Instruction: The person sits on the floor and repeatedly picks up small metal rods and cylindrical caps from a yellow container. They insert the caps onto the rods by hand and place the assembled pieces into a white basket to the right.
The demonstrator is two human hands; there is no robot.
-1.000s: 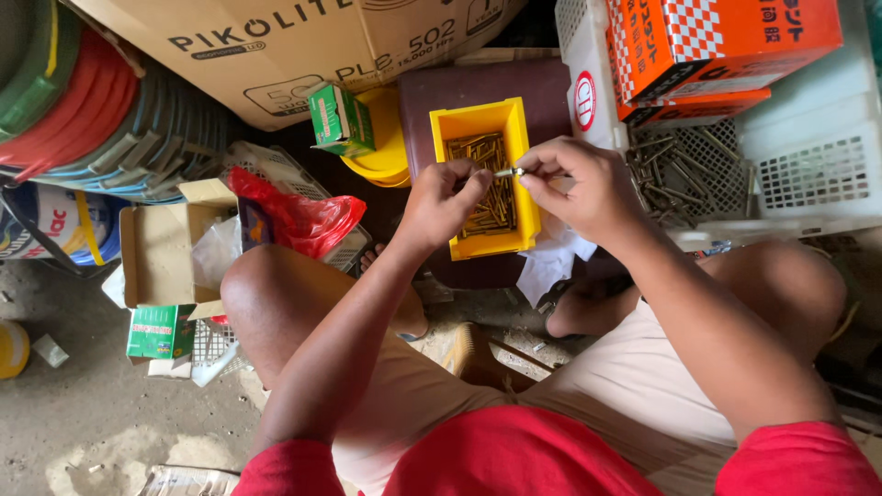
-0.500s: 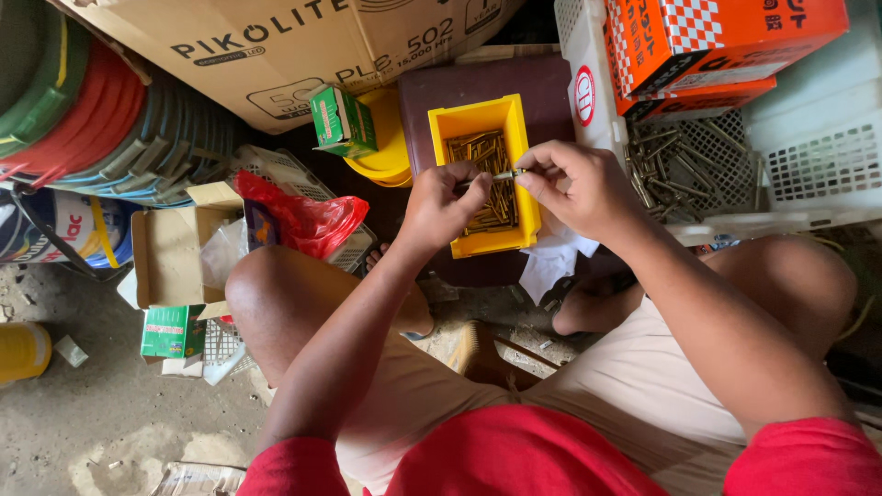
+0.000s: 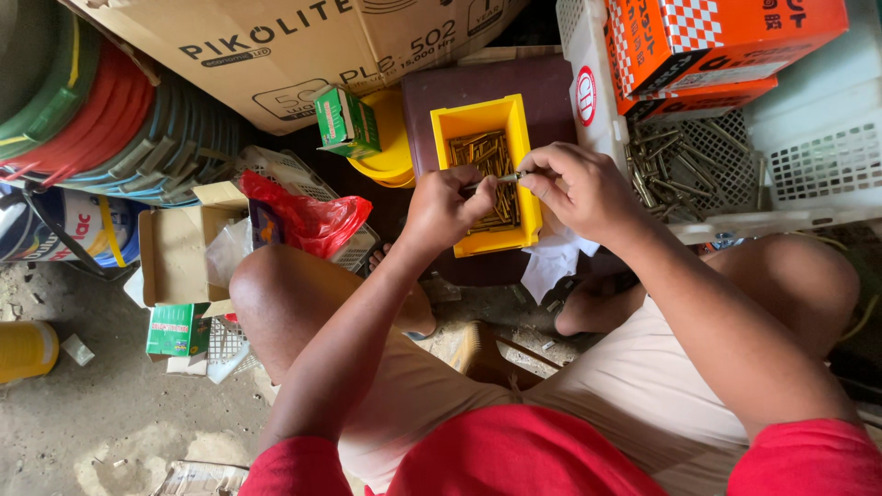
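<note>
Over yellow bin [image 3: 481, 119] | screw [image 3: 501, 178] pinched between both hands' fingers [image 3: 542, 174]

a thin metal pin [image 3: 501, 178] is lying level, pinched at both ends, hovering over the yellow bin [image 3: 478, 120] of brass-coloured pins [image 3: 489, 158].

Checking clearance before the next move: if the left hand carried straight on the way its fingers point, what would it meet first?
Probably the right hand: the left hand points across at it, both pinching one thin fastener over the yellow bin.
</note>
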